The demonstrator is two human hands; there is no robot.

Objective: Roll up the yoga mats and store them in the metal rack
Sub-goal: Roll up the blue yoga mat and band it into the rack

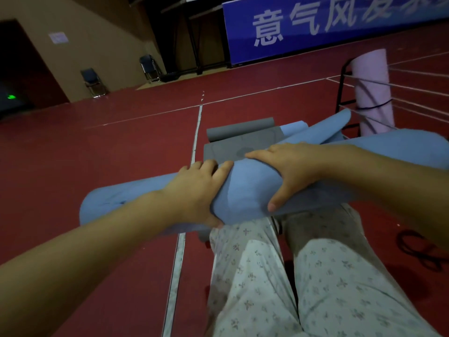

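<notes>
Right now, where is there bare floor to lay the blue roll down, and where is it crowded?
Bare red floor lies left of the white line, out toward the folding chairs. Crowded: ahead, the grey mat and loose blue mat; right, the metal rack with a pink roll. Both hands, left and right, grip the blue roll.

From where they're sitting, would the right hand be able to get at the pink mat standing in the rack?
Probably not right now. The right hand grips the blue mat together with the left hand, and the pink mat stands well beyond it in the metal rack, behind its bars.
</notes>
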